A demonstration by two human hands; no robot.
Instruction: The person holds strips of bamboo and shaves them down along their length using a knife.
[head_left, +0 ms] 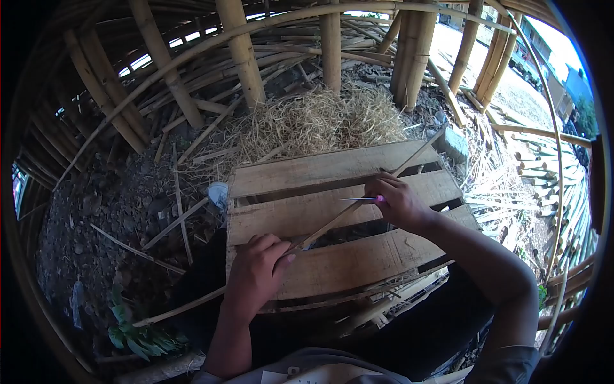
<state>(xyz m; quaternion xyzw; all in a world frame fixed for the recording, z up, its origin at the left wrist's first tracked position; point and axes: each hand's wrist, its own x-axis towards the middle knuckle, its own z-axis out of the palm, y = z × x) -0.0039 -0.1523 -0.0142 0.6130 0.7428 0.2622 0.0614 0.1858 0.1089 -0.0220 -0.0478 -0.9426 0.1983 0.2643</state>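
A long thin bamboo strip (pixel 329 225) runs diagonally over a slatted wooden table (pixel 345 264), from the lower left to the upper right. My left hand (pixel 259 269) is closed round the strip at the table's left side. Farther up the strip, above the middle slats, my right hand (pixel 398 200) grips it too. The same hand holds a thin pointed tool with a pink handle (pixel 380 199), its metal tip pointing left across the strip. My right fingers hide part of the handle.
Curly bamboo shavings (pixel 313 125) lie heaped beyond the table. Upright bamboo poles (pixel 242 54) and a curved rail stand behind. A concrete block (pixel 455 144) is near the far right corner, cut bamboo (pixel 543 182) at right, a green plant (pixel 137 333) at lower left.
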